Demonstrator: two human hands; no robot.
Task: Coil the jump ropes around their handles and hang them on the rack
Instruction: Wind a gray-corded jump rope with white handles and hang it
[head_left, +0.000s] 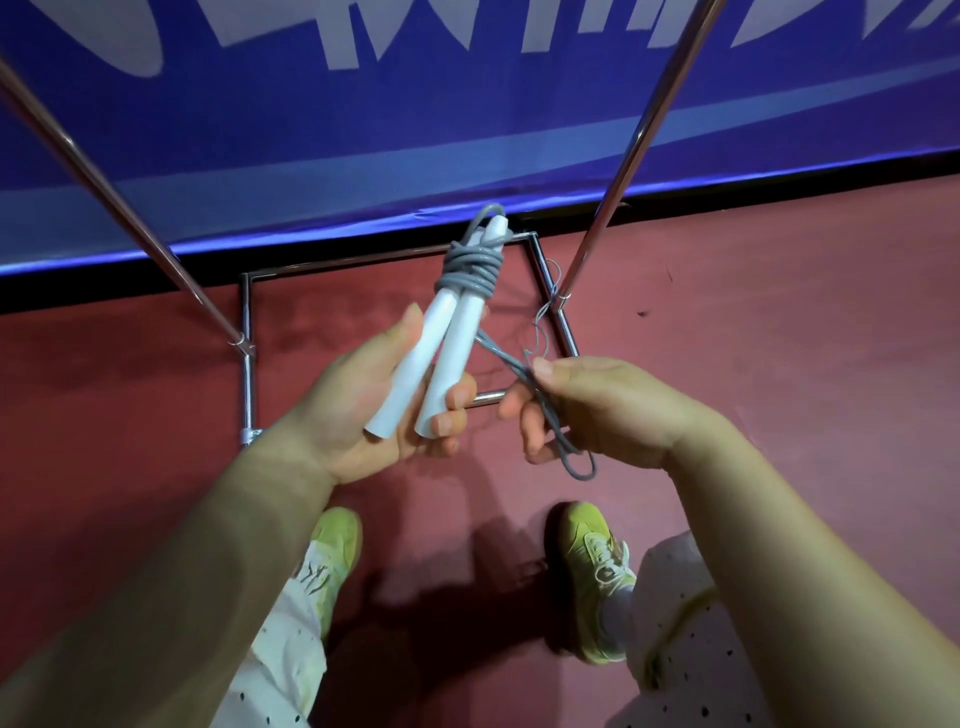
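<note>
My left hand (363, 405) grips the two white handles (441, 353) of a jump rope, held side by side and pointing up and away. Grey rope (470, 270) is wound in several turns around the upper part of the handles. A doubled loose end of the grey rope (550, 415) runs from the handles down to my right hand (597, 410), which pinches it between thumb and fingers, with a small loop hanging below. The metal rack (628, 171) stands in front of me, its two poles rising left and right.
The rack's square chrome base (247, 332) lies on the red floor beneath my hands. A blue banner (467, 104) with white lettering covers the wall behind. Thin thread (543, 317) hangs at the right pole's foot. My feet in yellow-green shoes (597, 571) stand below.
</note>
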